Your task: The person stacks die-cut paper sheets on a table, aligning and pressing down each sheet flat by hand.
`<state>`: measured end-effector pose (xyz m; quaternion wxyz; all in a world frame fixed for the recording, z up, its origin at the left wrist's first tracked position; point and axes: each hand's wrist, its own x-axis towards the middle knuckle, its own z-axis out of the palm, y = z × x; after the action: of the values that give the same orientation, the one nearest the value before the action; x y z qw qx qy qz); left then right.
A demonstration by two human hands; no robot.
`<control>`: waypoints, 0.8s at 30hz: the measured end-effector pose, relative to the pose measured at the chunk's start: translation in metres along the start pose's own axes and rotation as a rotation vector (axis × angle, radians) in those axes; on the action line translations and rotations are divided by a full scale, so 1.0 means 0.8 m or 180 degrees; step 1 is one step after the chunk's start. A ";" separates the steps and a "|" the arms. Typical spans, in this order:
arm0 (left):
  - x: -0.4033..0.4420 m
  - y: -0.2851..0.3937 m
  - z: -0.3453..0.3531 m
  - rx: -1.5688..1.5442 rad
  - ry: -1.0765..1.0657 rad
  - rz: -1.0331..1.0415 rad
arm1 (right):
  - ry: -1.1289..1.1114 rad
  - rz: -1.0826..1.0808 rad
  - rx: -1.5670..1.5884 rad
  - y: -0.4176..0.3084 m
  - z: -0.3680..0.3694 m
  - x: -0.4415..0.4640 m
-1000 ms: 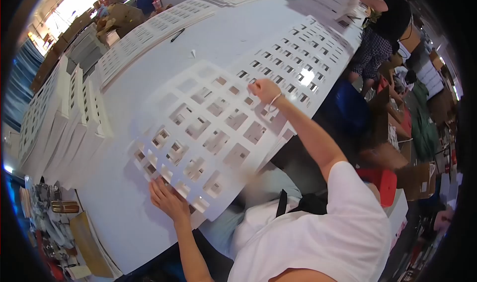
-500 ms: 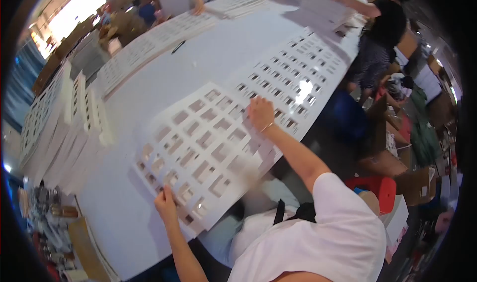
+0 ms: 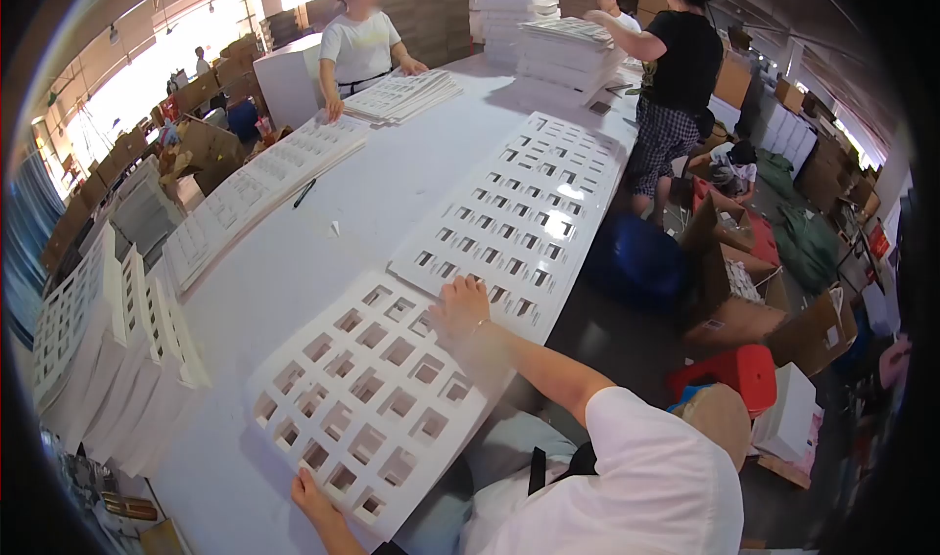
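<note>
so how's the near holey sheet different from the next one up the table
The near sheet has fewer, larger openings; the next sheet has more, smaller ones. The next sheet shows bright glare; the near sheet looks duller. Both are white, with openings in rows.

The pale tabletop point(image 3: 230, 330) bears a near perforated panel point(image 3: 382, 395), another perforated panel point(image 3: 505, 208) beyond it, layered stacks point(image 3: 117, 359) at left, a long low stack point(image 3: 257, 201), a dark pen point(image 3: 305, 194), a white scrap point(image 3: 335, 228), fanned sheets point(image 3: 403, 95) and a tall pile point(image 3: 560, 58) farther off
</note>
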<state>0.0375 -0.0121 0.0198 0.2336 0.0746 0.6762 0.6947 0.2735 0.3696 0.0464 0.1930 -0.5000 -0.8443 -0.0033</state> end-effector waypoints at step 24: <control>-0.002 0.001 0.003 0.0117 0.0517 0.0224 | 0.0453 -0.0958 0.0998 -0.039 -0.013 -0.041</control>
<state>0.0399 -0.0103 0.0212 0.1520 0.0459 0.7025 0.6937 0.2645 0.3240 0.0511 0.3247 -0.3307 -0.8838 0.0639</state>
